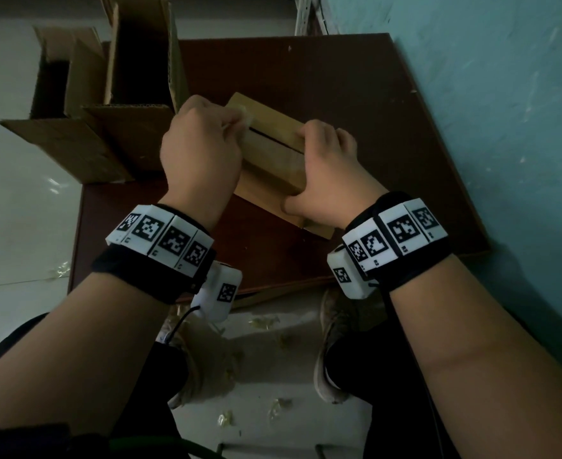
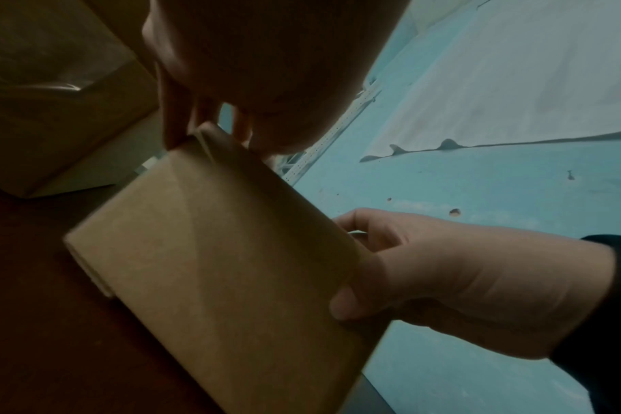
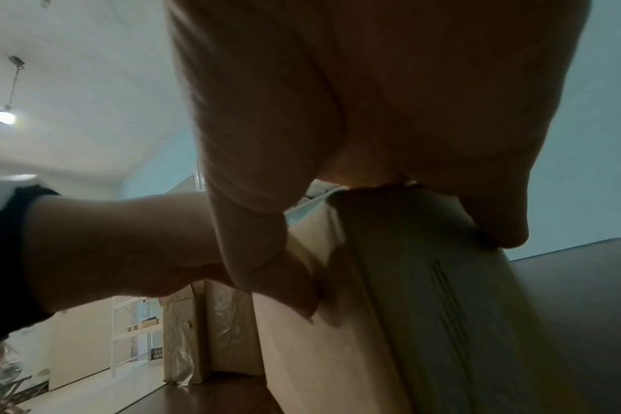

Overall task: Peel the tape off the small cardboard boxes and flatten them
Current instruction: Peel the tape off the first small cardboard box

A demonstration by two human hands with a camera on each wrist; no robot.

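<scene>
A small cardboard box (image 1: 273, 150) stands on the dark brown table (image 1: 355, 111), its top seam showing as a dark slit. My left hand (image 1: 236, 122) pinches a pale end of tape (image 1: 244, 115) at the box's far left top corner. The left wrist view shows those fingers (image 2: 176, 123) at the corner of the box (image 2: 213, 266). My right hand (image 1: 306, 167) grips the box's right end, fingers over the top and thumb on the near side. In the right wrist view the right palm covers the top of the box (image 3: 408, 308), with the left hand (image 3: 124, 246) beside it.
A flat piece of cardboard (image 1: 316, 228) lies under the box. Two large open cartons (image 1: 124, 94) stand at the table's back left. A teal wall (image 1: 488, 94) runs along the right. Tape scraps (image 1: 266, 323) and my shoes lie on the floor below.
</scene>
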